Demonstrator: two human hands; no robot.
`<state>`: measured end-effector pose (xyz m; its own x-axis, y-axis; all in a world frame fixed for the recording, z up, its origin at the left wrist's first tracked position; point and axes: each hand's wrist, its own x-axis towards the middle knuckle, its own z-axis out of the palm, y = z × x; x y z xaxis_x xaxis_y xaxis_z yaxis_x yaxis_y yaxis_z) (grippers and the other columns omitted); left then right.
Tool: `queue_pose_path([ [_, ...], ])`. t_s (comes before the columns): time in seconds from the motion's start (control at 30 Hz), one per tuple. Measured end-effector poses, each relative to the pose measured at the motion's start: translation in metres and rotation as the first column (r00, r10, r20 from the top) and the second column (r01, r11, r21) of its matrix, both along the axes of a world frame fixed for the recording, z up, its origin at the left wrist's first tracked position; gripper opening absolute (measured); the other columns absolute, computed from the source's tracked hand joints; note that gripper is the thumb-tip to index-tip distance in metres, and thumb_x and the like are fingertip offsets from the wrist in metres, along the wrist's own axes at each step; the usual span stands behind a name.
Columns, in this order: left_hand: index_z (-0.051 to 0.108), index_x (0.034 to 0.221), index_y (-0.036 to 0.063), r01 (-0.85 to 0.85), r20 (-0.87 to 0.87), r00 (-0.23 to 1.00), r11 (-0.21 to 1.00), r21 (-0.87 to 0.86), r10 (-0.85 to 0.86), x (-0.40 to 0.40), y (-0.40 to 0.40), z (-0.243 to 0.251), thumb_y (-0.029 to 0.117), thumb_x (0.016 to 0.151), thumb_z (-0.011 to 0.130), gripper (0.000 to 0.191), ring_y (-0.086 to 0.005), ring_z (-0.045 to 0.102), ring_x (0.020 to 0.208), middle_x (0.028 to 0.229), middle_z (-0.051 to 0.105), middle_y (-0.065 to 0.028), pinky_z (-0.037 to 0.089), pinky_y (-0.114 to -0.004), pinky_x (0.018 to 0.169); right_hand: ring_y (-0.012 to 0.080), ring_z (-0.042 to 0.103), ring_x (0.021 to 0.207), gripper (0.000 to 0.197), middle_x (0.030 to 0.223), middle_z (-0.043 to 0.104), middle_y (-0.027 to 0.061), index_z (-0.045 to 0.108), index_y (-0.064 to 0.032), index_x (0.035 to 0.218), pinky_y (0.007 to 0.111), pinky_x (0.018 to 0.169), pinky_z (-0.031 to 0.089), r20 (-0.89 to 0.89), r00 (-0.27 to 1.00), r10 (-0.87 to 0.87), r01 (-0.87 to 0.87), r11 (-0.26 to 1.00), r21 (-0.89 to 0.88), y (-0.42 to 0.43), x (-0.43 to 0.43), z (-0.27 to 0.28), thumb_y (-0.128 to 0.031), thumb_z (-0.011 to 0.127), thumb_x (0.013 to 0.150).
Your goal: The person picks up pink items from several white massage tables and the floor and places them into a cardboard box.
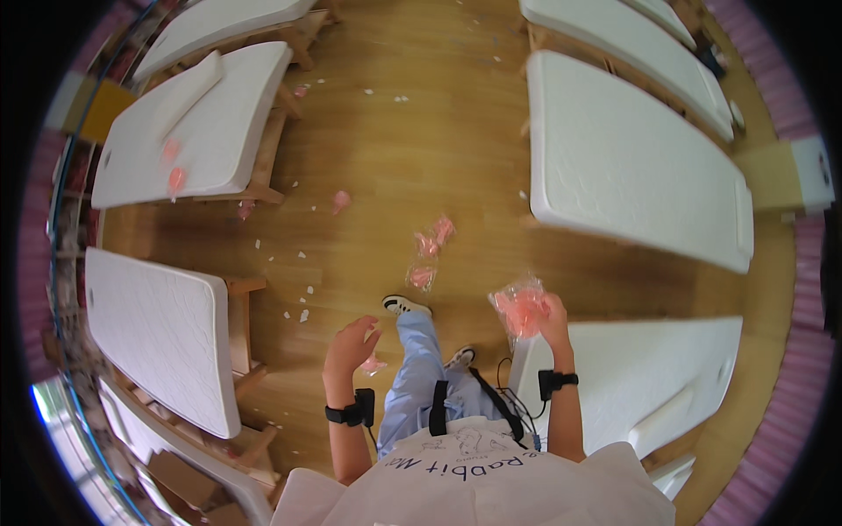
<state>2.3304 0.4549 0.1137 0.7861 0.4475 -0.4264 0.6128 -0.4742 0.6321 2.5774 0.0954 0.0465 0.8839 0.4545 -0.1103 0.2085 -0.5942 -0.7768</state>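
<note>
My right hand [556, 322] grips a bunch of pink items in clear plastic wrappers [521, 309], held out above the floor on the right. My left hand [352, 345] hangs free with its fingers apart, holding nothing. Just beside and below it, a wrapped pink item [373, 363] lies on the wooden floor. Ahead of my forward shoe [406, 305] are more wrapped pink items: a near one [421, 276], another [427, 244] past it, and a third [444, 228] close by. What the pink items are is too small to tell.
White mattresses on wooden bed frames line both sides, one [164, 342] at left and one [631, 164] at right. Pink items [176, 179] rest on a left mattress [223, 144]. Another [341, 201] lies on the floor amid white scraps [304, 315]. A cable [520, 401] hangs by my right side.
</note>
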Motion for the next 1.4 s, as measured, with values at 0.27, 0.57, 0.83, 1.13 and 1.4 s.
queue_pose_path([
  [0.27, 0.059, 0.103, 0.0095, -0.228, 0.012, 0.973, 0.965, 0.128, 0.229, -0.031, 0.073, 0.004, 0.027, 0.086, 0.057, 0.025, -0.0297, 0.061, 0.089, 0.093, 0.065, -0.0104, 0.049, -0.039, 0.073, 0.0253, 0.057, 0.085, 0.024, 0.088, 0.058, 0.0134, 0.06, -0.0007, 0.096, 0.033, 0.076, 0.046, 0.118, 0.992, 0.038, -0.019, 0.986, -0.165, 0.068, 0.056, 0.05, -0.01, 0.067, 0.074],
  [0.57, 0.061, 0.103, 0.0104, -0.306, -0.024, 0.949, 0.938, 0.163, 0.314, -0.029, 0.115, 0.011, 0.026, 0.083, 0.057, 0.025, -0.0298, 0.061, 0.089, 0.093, 0.066, -0.008, 0.048, -0.04, 0.075, 0.0353, 0.053, 0.1, 0.025, 0.112, 0.053, 0.017, 0.059, -0.0007, 0.101, 0.038, 0.087, 0.044, 0.362, 0.881, 0.306, -0.222, 0.941, -0.255, 0.24, 0.09, 0.182, -0.008, 0.062, 0.077],
  [0.83, 0.062, 0.103, 0.0086, -0.406, -0.136, 0.902, 0.912, 0.058, 0.41, 0.01, 0.193, 0.032, 0.024, 0.084, 0.057, 0.025, -0.0312, 0.06, 0.089, 0.093, 0.065, -0.012, 0.049, -0.038, 0.075, 0.0314, 0.055, 0.097, 0.026, 0.109, 0.055, 0.0142, 0.059, -0.0036, 0.1, 0.036, 0.082, 0.047, 0.332, 0.785, 0.522, -0.439, 0.848, -0.296, 0.385, 0.145, 0.162, -0.005, 0.064, 0.075],
  [1.13, 0.059, 0.105, 0.0053, -0.731, -0.166, 0.58, 0.6, 0.325, 0.798, -0.025, 0.279, 0.064, 0.024, 0.087, 0.055, 0.026, -0.0319, 0.061, 0.09, 0.097, 0.064, -0.0156, 0.049, -0.038, 0.076, 0.0242, 0.057, 0.093, 0.026, 0.112, 0.053, 0.0147, 0.058, -0.0001, 0.108, 0.032, 0.078, 0.047, 0.311, 0.69, 0.654, -0.691, 0.722, 0.015, 0.611, 0.256, 0.174, -0.006, 0.06, 0.082],
  [1.4, 0.055, 0.112, 0.0044, -0.925, 0.018, 0.378, 0.378, 0.031, 0.926, 0.053, 0.329, 0.125, 0.02, 0.089, 0.057, 0.028, -0.0191, 0.061, 0.091, 0.1, 0.064, -0.0096, 0.048, -0.03, 0.078, 0.0227, 0.057, 0.089, 0.029, 0.111, 0.055, 0.0102, 0.059, -0.0019, 0.108, 0.029, 0.074, 0.048, 0.124, 0.609, 0.783, -0.792, 0.607, 0.061, 0.757, 0.282, 0.177, -0.007, 0.062, 0.079],
])
